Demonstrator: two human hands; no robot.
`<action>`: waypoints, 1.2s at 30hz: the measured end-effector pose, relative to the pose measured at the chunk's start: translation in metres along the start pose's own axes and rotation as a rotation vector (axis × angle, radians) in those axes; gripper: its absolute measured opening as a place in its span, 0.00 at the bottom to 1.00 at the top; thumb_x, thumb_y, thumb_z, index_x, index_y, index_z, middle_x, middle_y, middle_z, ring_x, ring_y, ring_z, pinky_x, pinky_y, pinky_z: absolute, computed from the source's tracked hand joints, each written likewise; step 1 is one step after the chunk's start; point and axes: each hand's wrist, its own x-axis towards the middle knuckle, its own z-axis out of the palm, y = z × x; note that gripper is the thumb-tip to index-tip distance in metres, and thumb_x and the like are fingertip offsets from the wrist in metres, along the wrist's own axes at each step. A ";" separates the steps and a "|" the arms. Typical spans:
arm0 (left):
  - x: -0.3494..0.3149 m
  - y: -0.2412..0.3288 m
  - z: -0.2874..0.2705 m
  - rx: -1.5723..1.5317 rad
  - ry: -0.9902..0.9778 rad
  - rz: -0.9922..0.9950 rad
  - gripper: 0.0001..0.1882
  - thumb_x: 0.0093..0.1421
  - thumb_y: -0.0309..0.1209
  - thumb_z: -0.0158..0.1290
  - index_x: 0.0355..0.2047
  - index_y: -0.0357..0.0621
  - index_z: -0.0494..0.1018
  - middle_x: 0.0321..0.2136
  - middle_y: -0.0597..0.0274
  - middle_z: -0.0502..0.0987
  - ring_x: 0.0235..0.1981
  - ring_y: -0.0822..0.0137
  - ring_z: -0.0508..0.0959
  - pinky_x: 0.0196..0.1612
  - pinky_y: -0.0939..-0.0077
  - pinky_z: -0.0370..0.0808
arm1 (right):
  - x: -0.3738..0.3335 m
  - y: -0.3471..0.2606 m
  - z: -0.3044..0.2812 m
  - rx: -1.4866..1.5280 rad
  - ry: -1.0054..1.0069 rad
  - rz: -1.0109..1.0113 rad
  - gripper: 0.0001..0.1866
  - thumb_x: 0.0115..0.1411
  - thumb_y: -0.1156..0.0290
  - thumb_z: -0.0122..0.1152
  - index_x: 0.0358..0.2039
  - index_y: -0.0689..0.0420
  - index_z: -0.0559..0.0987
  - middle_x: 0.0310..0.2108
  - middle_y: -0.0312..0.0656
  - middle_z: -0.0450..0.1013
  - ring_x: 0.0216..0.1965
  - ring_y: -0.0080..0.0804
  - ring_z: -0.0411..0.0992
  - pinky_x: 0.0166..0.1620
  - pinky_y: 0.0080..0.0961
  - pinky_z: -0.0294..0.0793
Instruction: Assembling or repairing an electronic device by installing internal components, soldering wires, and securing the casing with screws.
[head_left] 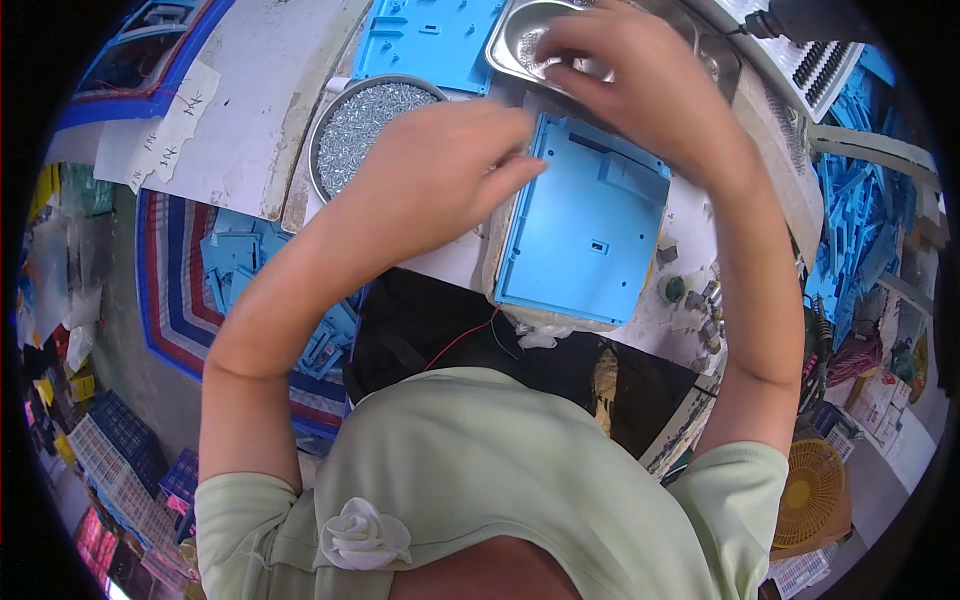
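Note:
A blue plastic panel [585, 260] with small holes and a raised pocket lies on a pale block in front of me. Over its upper left corner is my left hand [455, 165], its fingers curled in and the thumb beside them. Whatever those fingers hold, if anything, is hidden. My right hand [630, 75] reaches over a steel tray [497, 55] with rounded compartments; its thumb and forefinger are apart, with nothing visible between them. Small metal pieces lie in the tray. Left of the panel, a round bowl [316, 150] full of small silvery screws sits partly behind my left hand.
Another blue panel [425, 45] lies at the back. A dark tool [800, 20] with a thin tip hangs at upper right, near a white tray [815, 100] with black pieces. Blue parts fill a striped bag [165, 270] at left and a heap [850, 230] at right.

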 end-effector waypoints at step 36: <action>-0.009 0.081 0.074 -0.043 -0.031 0.246 0.10 0.54 0.29 0.66 0.38 0.45 0.81 0.34 0.63 0.78 0.33 0.62 0.77 0.42 0.64 0.71 | -0.150 -0.037 -0.005 0.076 0.236 0.302 0.08 0.50 0.73 0.71 0.27 0.57 0.79 0.26 0.40 0.76 0.36 0.42 0.73 0.39 0.36 0.72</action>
